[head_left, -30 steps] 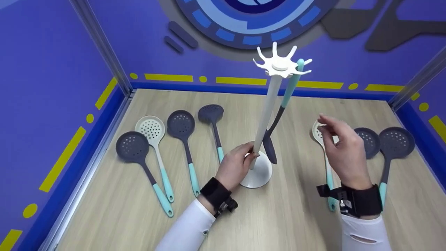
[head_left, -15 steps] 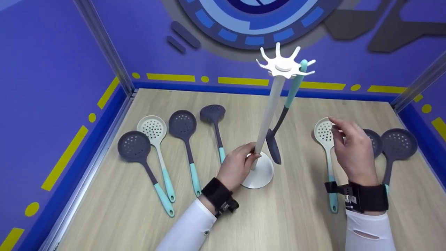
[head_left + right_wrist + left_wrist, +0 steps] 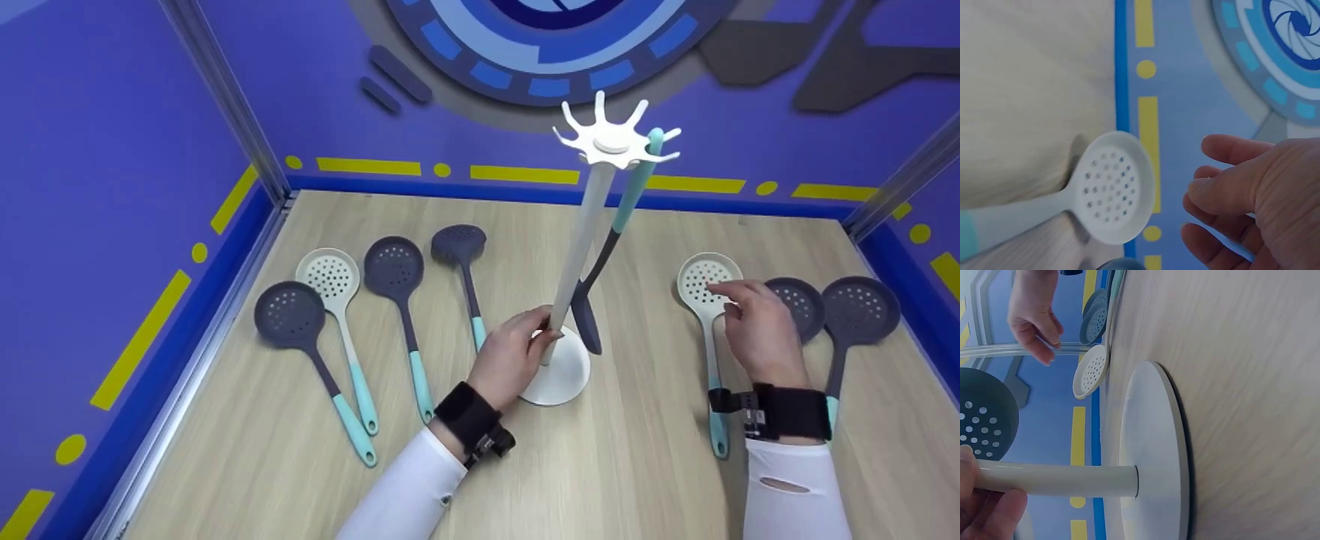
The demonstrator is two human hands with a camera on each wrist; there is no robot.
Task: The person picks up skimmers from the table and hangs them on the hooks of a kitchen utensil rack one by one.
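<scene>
My left hand (image 3: 510, 352) grips the pole (image 3: 581, 244) of a white utensil stand just above its round base (image 3: 568, 379). From the pronged top (image 3: 611, 141) of the stand hangs a dark skimmer (image 3: 634, 191) with a mint handle. Over at the right, my right hand (image 3: 765, 334) hovers with loosely bent fingers and holds nothing. Below it and to its left lies a white skimmer (image 3: 709, 274), its mint handle pointing toward me. In the right wrist view the fingers stay apart from the white skimmer (image 3: 1114, 225).
Two dark skimmers (image 3: 862, 311) lie farther right, one partly behind my right hand. On the left lie a dark skimmer (image 3: 289, 315), a white skimmer (image 3: 341, 281), and two more dark ones (image 3: 394, 274). Blue printed walls (image 3: 135, 187) enclose the wooden table (image 3: 630, 450).
My right hand has moved to the right and lower, toward the white skimmer, whose head is now uncovered. The left hand keeps its grip on the pole; the view has shifted slightly.
</scene>
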